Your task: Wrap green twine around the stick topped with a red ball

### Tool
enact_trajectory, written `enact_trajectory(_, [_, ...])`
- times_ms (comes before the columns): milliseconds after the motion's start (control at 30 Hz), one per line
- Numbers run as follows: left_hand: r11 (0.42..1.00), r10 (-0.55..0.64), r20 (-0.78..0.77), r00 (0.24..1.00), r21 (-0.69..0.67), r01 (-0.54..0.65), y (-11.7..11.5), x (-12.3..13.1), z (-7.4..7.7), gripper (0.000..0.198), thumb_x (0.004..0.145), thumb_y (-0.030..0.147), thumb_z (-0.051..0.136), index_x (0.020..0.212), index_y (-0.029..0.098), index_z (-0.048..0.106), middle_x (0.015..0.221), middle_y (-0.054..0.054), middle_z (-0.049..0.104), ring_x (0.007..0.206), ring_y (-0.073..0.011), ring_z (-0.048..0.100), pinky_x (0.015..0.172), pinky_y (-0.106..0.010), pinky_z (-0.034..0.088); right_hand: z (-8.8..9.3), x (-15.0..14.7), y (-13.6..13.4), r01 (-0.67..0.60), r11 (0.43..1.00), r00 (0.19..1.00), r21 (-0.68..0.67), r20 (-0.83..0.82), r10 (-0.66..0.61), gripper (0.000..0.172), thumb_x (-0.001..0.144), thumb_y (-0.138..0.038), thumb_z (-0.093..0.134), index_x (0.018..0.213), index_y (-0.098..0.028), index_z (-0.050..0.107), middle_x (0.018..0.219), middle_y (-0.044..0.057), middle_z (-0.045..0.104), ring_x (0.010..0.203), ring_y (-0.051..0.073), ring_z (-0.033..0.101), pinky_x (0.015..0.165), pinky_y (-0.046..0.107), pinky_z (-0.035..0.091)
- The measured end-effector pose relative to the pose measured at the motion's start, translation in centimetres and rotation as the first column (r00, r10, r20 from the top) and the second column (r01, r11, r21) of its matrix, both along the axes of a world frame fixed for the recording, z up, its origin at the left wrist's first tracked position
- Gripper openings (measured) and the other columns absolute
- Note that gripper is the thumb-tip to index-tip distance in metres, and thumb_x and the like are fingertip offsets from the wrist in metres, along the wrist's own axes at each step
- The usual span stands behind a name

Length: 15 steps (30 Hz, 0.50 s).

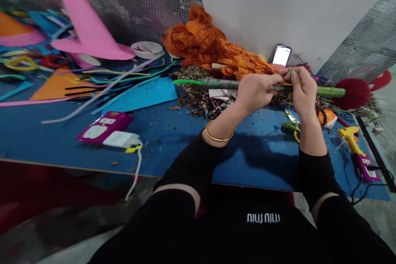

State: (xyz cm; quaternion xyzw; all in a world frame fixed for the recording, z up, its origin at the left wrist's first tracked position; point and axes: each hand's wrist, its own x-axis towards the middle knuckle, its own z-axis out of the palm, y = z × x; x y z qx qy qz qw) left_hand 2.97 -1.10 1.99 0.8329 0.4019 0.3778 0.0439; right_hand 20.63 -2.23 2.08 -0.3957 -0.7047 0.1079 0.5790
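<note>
A long stick [221,84] lies crosswise in front of me, wrapped in greyish-green cord, with a thin bright green tip at the left and a thicker green end at the right. My left hand [254,92] is closed around its middle. My right hand [302,88] is closed just to the right, fingertips pinched on a green cord [290,100] at the stick. The exact pinch is partly hidden by the fingers. Below, a small bundle of green cord [290,126] rests on the table beside yellow-handled scissors [297,135].
Behind the stick are orange cloth [213,45], dry brown plant bits [188,93] and a lit phone [282,55]. A dark red ball [355,93] and yellow glue gun [351,137] are right. Left are a pink cone hat [89,29], blue sheet [154,93] and purple power strip [100,127].
</note>
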Motion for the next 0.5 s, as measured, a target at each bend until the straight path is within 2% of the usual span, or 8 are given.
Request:
enact_trajectory(167, [1.0,0.002,-0.002,1.0,0.005,-0.002,0.1,-0.1,0.0,0.032,0.086,0.019,0.069,0.112,0.027,0.085,0.104,-0.003,0.086,0.096,-0.026,0.08,0.08,-0.034,0.057,0.4,-0.5,-0.2,-0.099,0.995,0.993,-0.03,-0.064,0.097,0.043,0.1,-0.064,0.059,0.084,-0.025,0.067,0.094,0.001,0.076,0.087,0.016,0.072,0.089,0.037,0.061])
enact_trajectory(267, [1.0,0.016,0.013,1.0,-0.013,-0.016,0.5,-0.5,0.0,0.031,0.084,0.019,0.072,0.111,0.026,0.086,0.104,-0.004,0.086,0.098,-0.0271,0.08,0.083,-0.035,0.058,1.4,0.1,-0.8,-0.126,0.99,0.966,-0.06,-0.233,0.109,0.041,0.094,-0.061,0.069,0.076,-0.024,0.065,0.083,-0.001,0.072,0.07,0.012,0.069,0.07,0.03,0.059])
enact_trajectory(367, [0.999,0.04,0.066,0.997,-0.033,-0.038,1.3,-1.6,0.1,0.032,0.082,0.018,0.075,0.111,0.026,0.086,0.102,-0.003,0.086,0.097,-0.0264,0.08,0.085,-0.035,0.059,2.8,2.8,-1.8,-0.16,0.967,0.934,-0.198,-0.347,0.083,0.039,0.086,-0.057,0.078,0.07,-0.023,0.065,0.071,-0.002,0.068,0.045,0.007,0.054,0.043,0.027,0.038])
enact_trajectory(433, [0.998,0.049,0.119,0.992,-0.031,-0.045,1.9,-2.6,0.2,0.032,0.08,0.018,0.075,0.109,0.027,0.087,0.101,-0.002,0.086,0.095,-0.025,0.079,0.085,-0.034,0.059,3.6,5.8,-2.3,-0.216,0.925,0.934,-0.313,-0.343,0.102,0.039,0.077,-0.053,0.086,0.065,-0.023,0.065,0.072,0.001,0.07,0.037,0.005,0.044,0.036,0.029,0.023])
enact_trajectory(500, [0.998,0.061,0.167,0.984,-0.038,-0.055,2.4,-3.8,0.5,0.031,0.08,0.018,0.075,0.108,0.026,0.087,0.1,-0.002,0.086,0.093,-0.0239,0.079,0.085,-0.034,0.06,4.1,9.1,-2.4,-0.186,0.933,0.928,-0.31,-0.368,0.062,0.038,0.071,-0.051,0.088,0.06,-0.023,0.064,0.067,0.003,0.067,0.035,0.003,0.038,0.037,0.031,0.012])
